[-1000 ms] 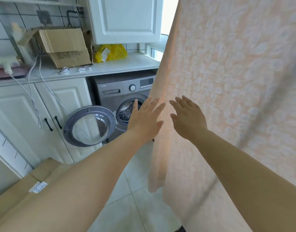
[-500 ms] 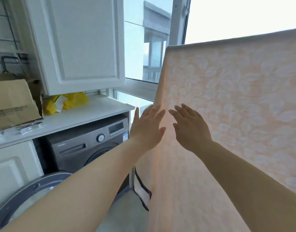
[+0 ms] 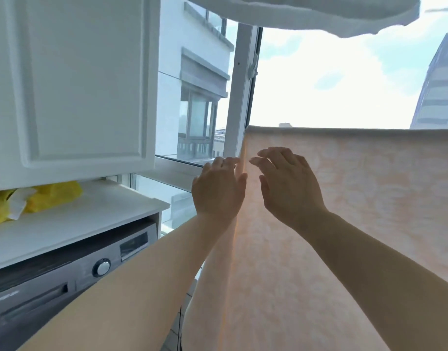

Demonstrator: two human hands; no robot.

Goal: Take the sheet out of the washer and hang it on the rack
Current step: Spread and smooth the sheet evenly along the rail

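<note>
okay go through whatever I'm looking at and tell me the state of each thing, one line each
sheet: hanging, draped over a straight top edge
left hand: at the sheet's left edge, fingers loosely curled
right hand: in front of the sheet, fingers relaxed
washer: door out of view
upper cabinet door: closed
yellow bag: crumpled on the counter
</note>
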